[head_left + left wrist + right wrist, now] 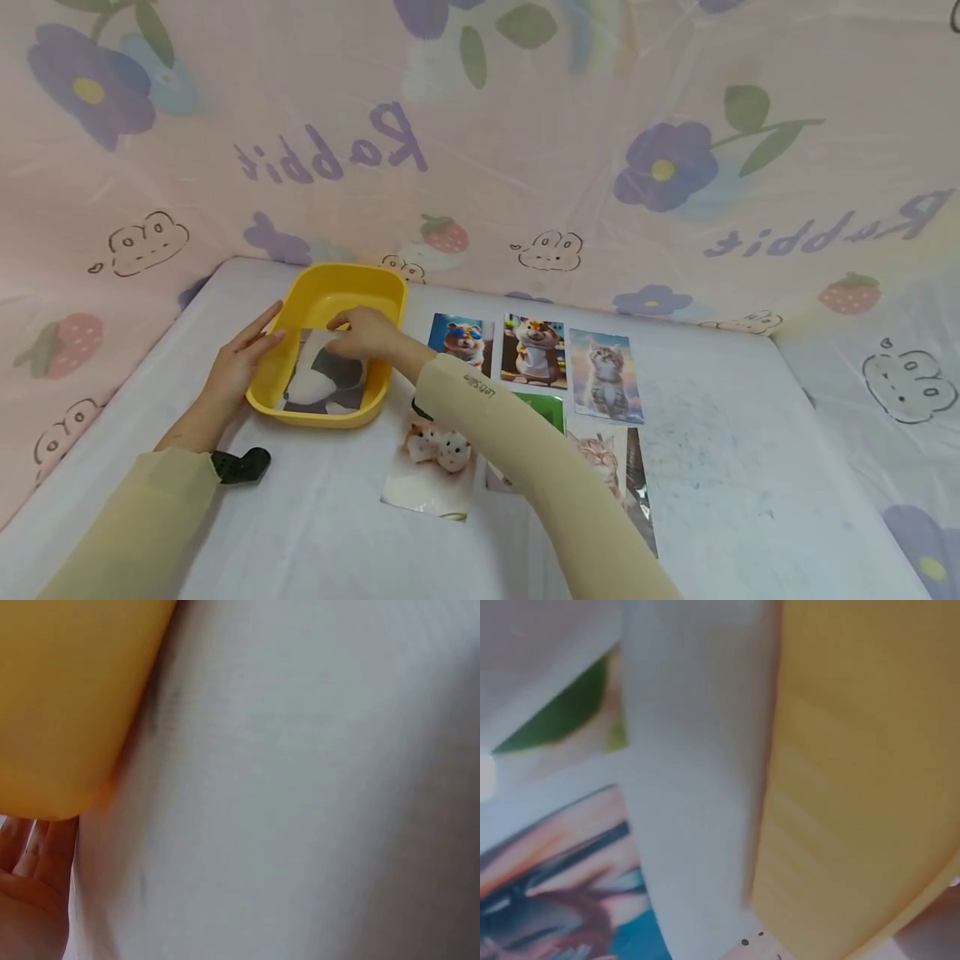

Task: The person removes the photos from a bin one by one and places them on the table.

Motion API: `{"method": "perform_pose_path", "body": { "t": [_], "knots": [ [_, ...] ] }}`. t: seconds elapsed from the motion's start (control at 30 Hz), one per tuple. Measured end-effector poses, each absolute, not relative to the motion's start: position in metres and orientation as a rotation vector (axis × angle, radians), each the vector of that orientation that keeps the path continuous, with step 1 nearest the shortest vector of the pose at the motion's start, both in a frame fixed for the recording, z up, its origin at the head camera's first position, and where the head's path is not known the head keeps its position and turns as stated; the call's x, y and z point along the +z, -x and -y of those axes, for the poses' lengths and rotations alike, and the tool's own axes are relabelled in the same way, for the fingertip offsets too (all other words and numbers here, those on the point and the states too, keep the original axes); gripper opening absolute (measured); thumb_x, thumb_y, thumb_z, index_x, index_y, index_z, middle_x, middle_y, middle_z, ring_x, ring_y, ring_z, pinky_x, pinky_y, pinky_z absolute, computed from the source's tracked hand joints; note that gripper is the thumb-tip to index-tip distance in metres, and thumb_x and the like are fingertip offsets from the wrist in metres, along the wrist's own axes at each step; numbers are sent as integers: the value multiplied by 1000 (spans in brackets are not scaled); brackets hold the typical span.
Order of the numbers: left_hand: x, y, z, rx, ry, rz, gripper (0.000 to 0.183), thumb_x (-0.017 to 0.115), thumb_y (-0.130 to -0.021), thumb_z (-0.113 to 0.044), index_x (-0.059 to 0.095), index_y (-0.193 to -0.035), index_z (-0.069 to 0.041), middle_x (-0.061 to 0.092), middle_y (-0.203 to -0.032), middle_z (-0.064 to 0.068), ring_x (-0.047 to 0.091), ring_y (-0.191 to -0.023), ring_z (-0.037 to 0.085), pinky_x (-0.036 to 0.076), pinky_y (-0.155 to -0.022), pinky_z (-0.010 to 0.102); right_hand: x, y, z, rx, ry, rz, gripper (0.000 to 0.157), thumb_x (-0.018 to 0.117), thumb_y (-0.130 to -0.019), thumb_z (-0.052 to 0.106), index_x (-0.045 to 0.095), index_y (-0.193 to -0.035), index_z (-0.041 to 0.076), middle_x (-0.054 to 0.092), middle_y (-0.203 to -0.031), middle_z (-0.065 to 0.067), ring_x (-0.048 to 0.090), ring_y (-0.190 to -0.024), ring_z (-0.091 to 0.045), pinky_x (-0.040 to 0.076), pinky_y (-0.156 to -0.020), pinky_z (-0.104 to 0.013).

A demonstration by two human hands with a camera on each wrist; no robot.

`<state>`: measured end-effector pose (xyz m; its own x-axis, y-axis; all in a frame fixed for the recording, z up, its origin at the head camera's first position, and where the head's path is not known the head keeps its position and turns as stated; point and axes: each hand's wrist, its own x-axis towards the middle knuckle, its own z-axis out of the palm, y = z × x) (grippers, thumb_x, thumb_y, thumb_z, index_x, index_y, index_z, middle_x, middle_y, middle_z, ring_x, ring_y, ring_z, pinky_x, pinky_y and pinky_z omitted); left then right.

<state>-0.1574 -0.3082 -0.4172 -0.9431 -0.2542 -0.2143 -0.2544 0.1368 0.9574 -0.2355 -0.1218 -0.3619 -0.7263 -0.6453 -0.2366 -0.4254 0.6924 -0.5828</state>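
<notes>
A yellow plastic bin [322, 420] stands at the left of the table, holding a photo card [318, 387] with a grey-and-white picture. My left hand [238, 367] rests against the bin's left side, fingers fairly straight along the outer wall. In the left wrist view, part of that hand [34, 889] shows beside the yellow wall. My right hand [369, 335] reaches over the right rim into the bin. Its thumb and fingertips pinch at the card's upper edge. The right wrist view shows the outer yellow wall [855, 765], with that hand mostly hidden.
Right of the bin lie several animal cards: a hamster in sunglasses [463, 335], an aproned hamster [534, 354], a kitten [606, 375], two hamsters [431, 475] and a pale cat [600, 454]. My right sleeve [517, 433] covers parts of some cards. A patterned curtain [487, 167] hangs behind.
</notes>
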Motion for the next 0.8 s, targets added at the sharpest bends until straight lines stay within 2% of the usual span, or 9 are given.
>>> {"method": "perform_pose_path", "body": {
  "t": [0.17,0.3,0.43,0.53,0.67,0.8],
  "knots": [
    [-417,159,307,1993,529,-2366,56,50,-98,-44,27,-148,-40,8,-161,-2,0,-149,27,9,-120,46,-364,234,119,-712,904,-2497,39,60,-93,23,59,-132,21,58,-135,2,54,-105,-12,46,-91,-17],
    [-417,159,307,1979,529,-2383,57,50,-97,-46,26,-149,-39,7,-162,-1,0,-149,28,8,-120,46,-365,232,114,-788,966,-2459,40,59,-94,19,57,-134,22,60,-128,1,52,-97,-12,46,-78,-14],
    [-417,158,307,1964,523,-2398,58,50,-96,-48,27,-149,-39,7,-161,-1,0,-149,29,6,-121,46,-366,230,108,-921,940,-2404,40,55,-95,10,58,-133,23,59,-115,0,47,-69,-11,41,-57,-15],
    [-416,157,307,1975,518,-2395,58,51,-96,-48,28,-148,-39,7,-161,0,1,-148,29,4,-121,46,-364,229,104,-1056,884,-2382,42,51,-95,3,60,-131,23,58,-120,0,37,-53,-10,36,-49,-16],
    [-416,156,308,1999,526,-2380,57,52,-96,-48,29,-147,-41,8,-161,-2,0,-149,29,2,-121,45,-362,232,96,-1209,844,-2372,41,52,-95,2,62,-129,23,58,-132,0,36,-52,-10,35,-50,-17],
    [-416,156,309,1992,520,-2383,56,51,-96,-47,28,-148,-40,8,-161,-2,0,-148,29,1,-121,46,-359,235,88,-1330,815,-2356,38,51,-96,4,64,-127,22,63,-125,-6,35,-55,-12,33,-50,-19]
  ]
}}
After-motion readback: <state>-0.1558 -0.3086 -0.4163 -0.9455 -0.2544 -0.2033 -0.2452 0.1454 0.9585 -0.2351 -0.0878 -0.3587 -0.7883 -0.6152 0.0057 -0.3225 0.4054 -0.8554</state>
